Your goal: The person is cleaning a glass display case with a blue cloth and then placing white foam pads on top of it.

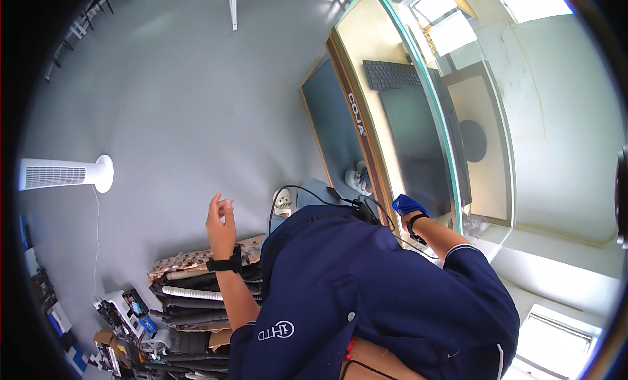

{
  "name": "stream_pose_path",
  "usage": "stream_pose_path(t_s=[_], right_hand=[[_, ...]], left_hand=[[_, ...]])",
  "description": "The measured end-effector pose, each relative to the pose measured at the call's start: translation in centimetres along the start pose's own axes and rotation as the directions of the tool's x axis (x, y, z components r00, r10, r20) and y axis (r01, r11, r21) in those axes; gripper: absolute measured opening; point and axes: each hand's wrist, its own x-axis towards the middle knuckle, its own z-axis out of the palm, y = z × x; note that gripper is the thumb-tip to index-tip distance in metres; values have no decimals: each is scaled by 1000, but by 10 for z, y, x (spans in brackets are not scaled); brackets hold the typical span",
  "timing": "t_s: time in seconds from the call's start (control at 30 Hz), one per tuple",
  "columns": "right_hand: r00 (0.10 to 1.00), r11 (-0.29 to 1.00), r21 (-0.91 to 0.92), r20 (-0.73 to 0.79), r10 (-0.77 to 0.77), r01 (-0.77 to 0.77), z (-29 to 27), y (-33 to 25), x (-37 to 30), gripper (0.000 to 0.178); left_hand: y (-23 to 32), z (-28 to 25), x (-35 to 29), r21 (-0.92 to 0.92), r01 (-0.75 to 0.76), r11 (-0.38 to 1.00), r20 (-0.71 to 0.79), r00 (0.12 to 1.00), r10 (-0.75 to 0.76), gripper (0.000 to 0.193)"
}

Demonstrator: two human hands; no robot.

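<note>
My left hand (220, 224) is raised over the grey floor, with a black band round its wrist. Its fingers are loosely bent and apart, and nothing is in them. On the other side, my right hand (412, 218) grips a blue cloth (407, 204), bunched up in front of the fingers. That hand, also with a black wristband, is at the glass-topped display case (376, 128), close to a dark flat screen (417, 148). Whether the cloth touches the glass, I cannot tell.
Beyond the screen, a black keyboard (392, 74) lies in the case. A white tower fan (65, 174) stands at the left, its cord (98, 242) trailing along the floor. Dark stacked rolls and boxes (203, 295) are beside my left arm. A black cable (288, 189) hangs at my waist.
</note>
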Motion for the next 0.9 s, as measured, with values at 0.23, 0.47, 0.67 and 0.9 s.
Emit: stream_pose_path(t_s=[0.23,0.47,0.67,0.9], right_hand=[[979,788,-612,-109,-171,69,-64,-49,-39,24],[962,392,-900,93,-256,192,-208,-143,-85,40],[963,221,-971,31,-266,92,-349,-218,-92,47],[958,350,-928,21,-285,125,-518,-270,4,44]], left_hand=[[-25,-21,-1,-83,102,991,-130,985,-112,38],[-19,-20,28,-103,281,954,-265,917,-299,36],[-7,-10,90,-112,352,929,-341,865,-369,35],[57,11,165,-44,342,939,-313,888,-338,36]])
